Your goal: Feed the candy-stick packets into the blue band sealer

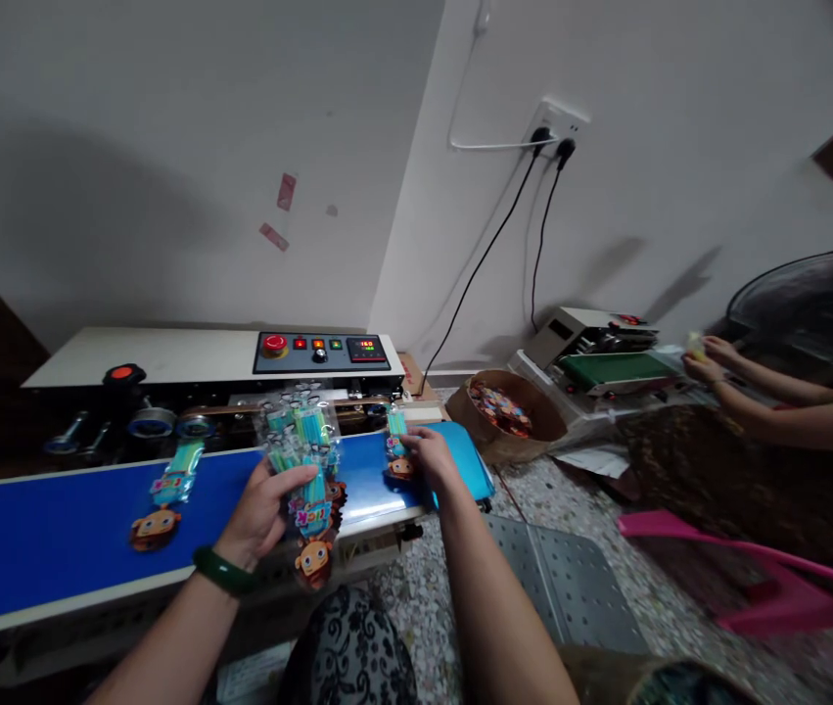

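In the head view, the left hand, at lower centre left, grasps a stack of clear packets, fanned out upright, with blue-green sticks in their upper parts and brown cartoon faces at the bottom. A green bangle circles that wrist. The right hand, right of centre, has its fingers at the right edge of a single packet of the same kind, at the right part of the blue belt; whether they pinch it or only touch it, I cannot tell. Another packet lies on the belt at left, its face end toward the bottom of the frame and its top beside the rollers. A light blue sheet is just right of the right hand.

Behind the belt, the machine's control panel carries a red knob, small lit buttons and a lit display. Right of centre, a brown container holds many packets with cartoon faces. Beyond it stands a smaller machine with a green belt; at far right, a co-worker's hands hold a small, blurred yellowish thing. A pink stool is at lower right.
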Demonstrator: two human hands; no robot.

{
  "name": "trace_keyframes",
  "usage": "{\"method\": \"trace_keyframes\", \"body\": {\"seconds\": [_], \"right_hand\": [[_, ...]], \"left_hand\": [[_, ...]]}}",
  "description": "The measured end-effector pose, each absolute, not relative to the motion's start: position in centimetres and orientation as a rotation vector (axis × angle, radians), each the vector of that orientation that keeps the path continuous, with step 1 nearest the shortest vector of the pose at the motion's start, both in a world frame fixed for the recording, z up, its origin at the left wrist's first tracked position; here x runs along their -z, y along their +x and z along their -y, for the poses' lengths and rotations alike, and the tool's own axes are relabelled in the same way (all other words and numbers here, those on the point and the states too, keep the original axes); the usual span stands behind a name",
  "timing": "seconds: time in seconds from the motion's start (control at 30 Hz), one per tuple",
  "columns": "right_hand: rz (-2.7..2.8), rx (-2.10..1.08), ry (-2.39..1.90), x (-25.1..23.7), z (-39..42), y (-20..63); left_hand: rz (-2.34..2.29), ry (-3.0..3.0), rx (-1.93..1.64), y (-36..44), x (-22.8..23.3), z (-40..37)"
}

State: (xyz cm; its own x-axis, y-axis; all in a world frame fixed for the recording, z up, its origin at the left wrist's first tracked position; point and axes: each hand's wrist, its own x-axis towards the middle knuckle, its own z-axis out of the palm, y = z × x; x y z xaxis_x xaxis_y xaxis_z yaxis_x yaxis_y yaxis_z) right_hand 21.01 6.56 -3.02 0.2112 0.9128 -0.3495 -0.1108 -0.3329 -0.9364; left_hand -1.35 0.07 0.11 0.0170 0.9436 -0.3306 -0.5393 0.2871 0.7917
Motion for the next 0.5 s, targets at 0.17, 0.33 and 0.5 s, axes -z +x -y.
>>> {"method": "trace_keyframes", "body": {"seconds": [0.17,0.33,0.5], "right_hand": [[0.891,-1.2,-1.484,2.8,-7.1,19.1],[1.105,-1.44,-1.066,0.5,-3.9,16.4],[1.047,-1.555,-0.982,-0.2,-2.3,14.5]], "left_hand": [[-0.944,0.522,-1.211,-1.4,0.1,-0.2],[-0.929,0.596,-1.175,-1.0,0.1,0.1],[-0.932,0.64,-1.101,-0.5,0.1,0.4]]}}
